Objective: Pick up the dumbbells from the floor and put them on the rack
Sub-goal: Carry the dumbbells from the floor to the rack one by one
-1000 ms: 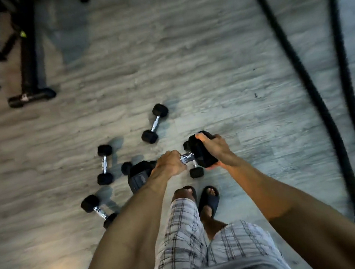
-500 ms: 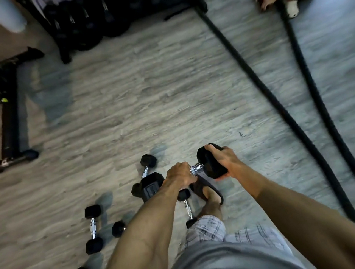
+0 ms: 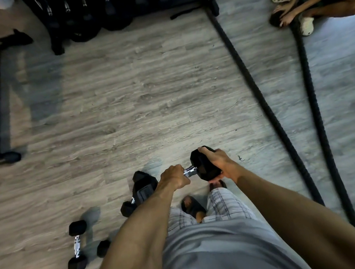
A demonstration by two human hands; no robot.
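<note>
Grey plank floor (image 3: 143, 89) ahead, both hands (image 3: 174, 176) clenched on one dumbbell (image 3: 203, 164), rack (image 3: 110, 5) perhaps full.

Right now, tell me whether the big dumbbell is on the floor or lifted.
Lifted. The left hand grips its chrome handle and the right hand cups one black head of the big dumbbell, above the floor.

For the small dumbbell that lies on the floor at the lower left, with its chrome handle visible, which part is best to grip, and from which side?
Grip the small dumbbell by its chrome handle, between the two black heads, coming down from above. It lies flat on the floor, with the handle bare and running roughly away from the person, so a hand would probably close best across it from the side. The heads look too wide for one hand.
</note>
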